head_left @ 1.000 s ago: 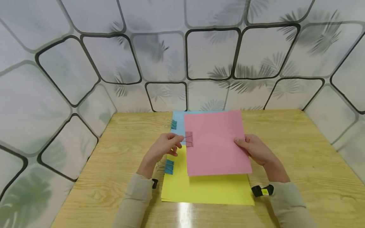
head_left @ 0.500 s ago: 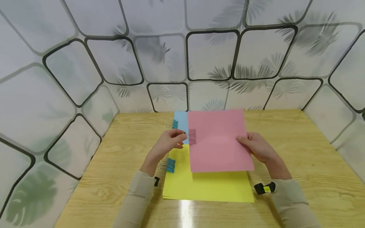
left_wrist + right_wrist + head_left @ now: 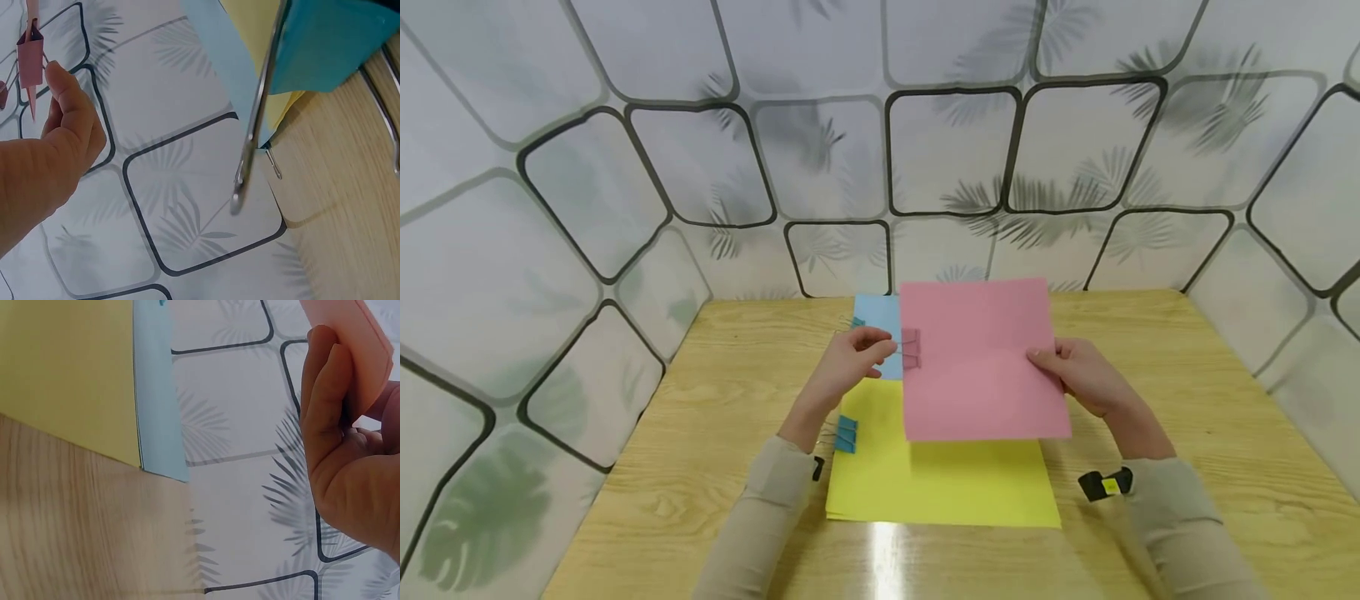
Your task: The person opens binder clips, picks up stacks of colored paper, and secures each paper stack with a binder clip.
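Observation:
A pink sheet stack (image 3: 981, 367) is raised above the table, with a pink binder clip (image 3: 911, 348) on its left edge. My left hand (image 3: 846, 362) pinches the wire handle of that clip between thumb and finger; the clip (image 3: 30, 62) also shows in the left wrist view. On the opposite edge, my right hand (image 3: 1086, 375) grips the pink paper, thumb on the front and fingers behind. Below lie yellow paper (image 3: 955, 492) with a teal binder clip (image 3: 846, 434), and blue paper (image 3: 880, 312) behind it, partly covered by the pink sheets.
Another teal binder clip (image 3: 857, 322) sits on the left edge of the blue paper, half hidden by my left hand. The wooden table (image 3: 1210, 433) spreads to both sides. Patterned panels (image 3: 947, 150) stand at its back and sides.
Both hands have raised the pink paper with its clip and shifted it slightly right. The left fingers have closed in on the clip's handle. Yellow and blue papers stay on the table.

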A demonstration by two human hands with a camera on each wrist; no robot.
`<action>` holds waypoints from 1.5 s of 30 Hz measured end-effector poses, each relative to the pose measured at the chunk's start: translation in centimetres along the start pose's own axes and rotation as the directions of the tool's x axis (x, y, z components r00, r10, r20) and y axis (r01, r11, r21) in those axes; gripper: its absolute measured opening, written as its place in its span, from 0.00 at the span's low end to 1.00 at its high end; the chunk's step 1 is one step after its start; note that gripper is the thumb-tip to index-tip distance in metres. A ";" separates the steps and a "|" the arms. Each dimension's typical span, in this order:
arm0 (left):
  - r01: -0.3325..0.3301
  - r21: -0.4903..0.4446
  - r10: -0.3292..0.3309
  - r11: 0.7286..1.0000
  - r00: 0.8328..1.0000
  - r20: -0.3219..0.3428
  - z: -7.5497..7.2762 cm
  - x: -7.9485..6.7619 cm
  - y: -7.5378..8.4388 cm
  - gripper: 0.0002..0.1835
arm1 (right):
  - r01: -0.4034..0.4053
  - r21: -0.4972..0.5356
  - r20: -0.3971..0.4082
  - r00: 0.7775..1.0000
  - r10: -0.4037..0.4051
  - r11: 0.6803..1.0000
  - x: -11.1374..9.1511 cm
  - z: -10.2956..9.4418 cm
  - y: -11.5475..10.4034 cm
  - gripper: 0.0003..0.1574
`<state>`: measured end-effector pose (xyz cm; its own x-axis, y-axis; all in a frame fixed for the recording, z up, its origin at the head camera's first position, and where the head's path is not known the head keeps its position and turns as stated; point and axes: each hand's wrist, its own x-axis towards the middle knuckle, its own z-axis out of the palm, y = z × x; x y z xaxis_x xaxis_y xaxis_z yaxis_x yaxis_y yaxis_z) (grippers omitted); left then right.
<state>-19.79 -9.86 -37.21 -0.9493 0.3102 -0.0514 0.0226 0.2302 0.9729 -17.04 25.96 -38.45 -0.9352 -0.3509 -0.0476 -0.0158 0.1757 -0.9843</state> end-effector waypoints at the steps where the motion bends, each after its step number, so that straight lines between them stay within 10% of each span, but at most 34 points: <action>1: 0.000 0.002 0.000 1.000 1.000 0.001 0.1 0.1 0.0 0.20 | -0.002 -0.003 -0.007 1.000 0.002 1.000 0.0 -0.1 0.1 0.21; 29: 0.027 0.115 -0.051 0.993 0.974 0.219 4.6 2.4 1.4 0.14 | -0.131 -0.042 -0.078 0.989 0.128 0.990 -1.9 -4.9 1.2 0.23; 45: 0.008 0.113 -0.035 0.994 0.971 0.238 7.2 3.5 1.9 0.15 | -0.204 -0.162 -0.162 0.971 0.178 0.965 -3.0 -7.2 2.1 0.36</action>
<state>-20.81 -1.67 -37.14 -0.8476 0.5125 -0.1377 0.0502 0.3358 0.9406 -16.85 34.03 -39.12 -0.9678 -0.1601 -0.1942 0.1186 0.3904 -0.9130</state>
